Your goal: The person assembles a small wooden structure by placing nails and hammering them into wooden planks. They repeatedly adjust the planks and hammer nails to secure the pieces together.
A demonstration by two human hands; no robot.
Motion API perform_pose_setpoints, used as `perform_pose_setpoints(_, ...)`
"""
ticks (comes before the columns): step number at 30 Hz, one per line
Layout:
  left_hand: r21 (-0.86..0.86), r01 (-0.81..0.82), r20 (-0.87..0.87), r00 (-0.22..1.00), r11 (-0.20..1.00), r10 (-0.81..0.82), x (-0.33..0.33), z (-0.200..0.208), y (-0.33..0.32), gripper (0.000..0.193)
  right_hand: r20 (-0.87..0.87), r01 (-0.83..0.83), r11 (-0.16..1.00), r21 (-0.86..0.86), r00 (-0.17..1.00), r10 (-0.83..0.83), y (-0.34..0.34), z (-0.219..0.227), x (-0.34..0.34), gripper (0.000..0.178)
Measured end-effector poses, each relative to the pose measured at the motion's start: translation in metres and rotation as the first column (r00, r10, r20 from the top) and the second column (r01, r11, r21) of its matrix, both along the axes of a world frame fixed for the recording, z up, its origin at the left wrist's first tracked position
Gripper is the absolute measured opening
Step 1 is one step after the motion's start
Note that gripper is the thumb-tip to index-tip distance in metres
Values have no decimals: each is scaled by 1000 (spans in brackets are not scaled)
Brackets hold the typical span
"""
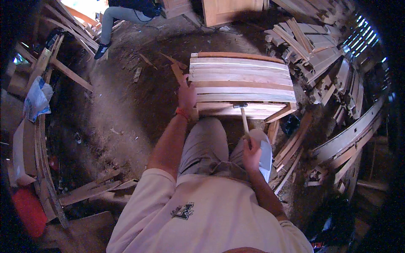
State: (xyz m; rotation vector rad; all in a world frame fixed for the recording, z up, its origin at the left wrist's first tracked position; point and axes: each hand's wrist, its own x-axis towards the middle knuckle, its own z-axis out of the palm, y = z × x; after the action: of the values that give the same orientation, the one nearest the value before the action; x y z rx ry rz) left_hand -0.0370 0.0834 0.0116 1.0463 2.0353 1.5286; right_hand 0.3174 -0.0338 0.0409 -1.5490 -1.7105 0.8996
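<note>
Two bare hands are working apart: the left hand (187, 95) is resting against the left end of a box-like frame of pale and reddish-brown wooden slats (240, 77), and whether its fingers are curling firmly round the edge I cannot tell, while the right hand (252, 155) is clasping the pale handle of a wooden-handled hammer (244, 121). Its dark metal head is showing in front of the frame's lower slats — touching or just short of them, I cannot tell. The frame is sitting straight ahead, just beyond the person's knees, its long side running across. It is looking stiff and moderately heavy, probably awkward for one hand; the rough timber should be giving good grip, though thin slats could be splitting or shedding splinters. Taking hold by the thicker end members seems wiser than by a single slat, and the hammer is likely to be nose-heavy, best held low on its handle. Around it, a brown earthen floor (118, 95) is spreading out — dusty, uneven, dotted with chips. A jumbled pile of sawn boards (314, 46) is crowding the right, a crumpled blue-and-white plastic bag (38, 99) is lying at the left, and another person's grey-trousered leg (108, 27) is showing at the upper left.
</note>
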Motion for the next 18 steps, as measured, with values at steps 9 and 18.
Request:
perform_pose_setpoints(9, 97, -19, -69, 997, 995, 26, -9, -21, 5, 45, 162, 2, 1000, 5, 987, -3, 1, 12, -31, 31)
perform_pose_setpoints(18, 42, -12, -84, 996, 999, 15, 6, 6, 2, 44, 24, -9, 1000, 1, 1000, 9, 5, -7, -25, 27)
